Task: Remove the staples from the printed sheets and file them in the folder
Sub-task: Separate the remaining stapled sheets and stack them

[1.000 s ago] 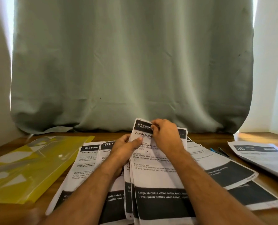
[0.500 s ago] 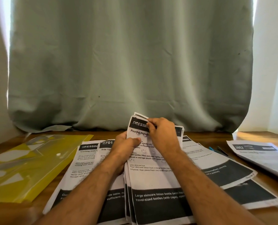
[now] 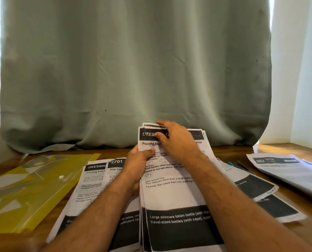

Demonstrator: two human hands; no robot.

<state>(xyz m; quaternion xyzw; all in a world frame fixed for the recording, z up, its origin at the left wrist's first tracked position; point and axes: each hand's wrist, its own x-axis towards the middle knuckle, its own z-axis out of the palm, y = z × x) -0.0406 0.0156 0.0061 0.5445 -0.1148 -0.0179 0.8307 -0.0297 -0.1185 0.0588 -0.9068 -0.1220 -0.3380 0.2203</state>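
Paper, white with black printed header and footer bands, sits between both hands as a thin stapled set of sheets raised off the table at its far end. The right hand reaches over the top edge: thumb pressed on the black header band, fingers curled over the upper left corner, pinching it. Whether a staple sits under those fingertips cannot be told. The left hand grips the set's left edge, thumb flat on the printed face, fingers hidden behind the pages.

At 9 o'clock from the held set, two more printed sheets lie flat and overlapping on the wooden table. At 3 o'clock, further loose pages fan out, their black bands toward the table's near right. A blue pen and a dark pen lie just beyond them. Farther toward 3 o'clock rests a separate pile of papers, well apart from the hands.

At 9 o'clock, past the flat sheets, lies the folder: translucent yellow plastic, glossy, with a white snap button; its contents cannot be made out. Bare wood shows along the far edge of the table, where a grey-green curtain hangs in soft folds.
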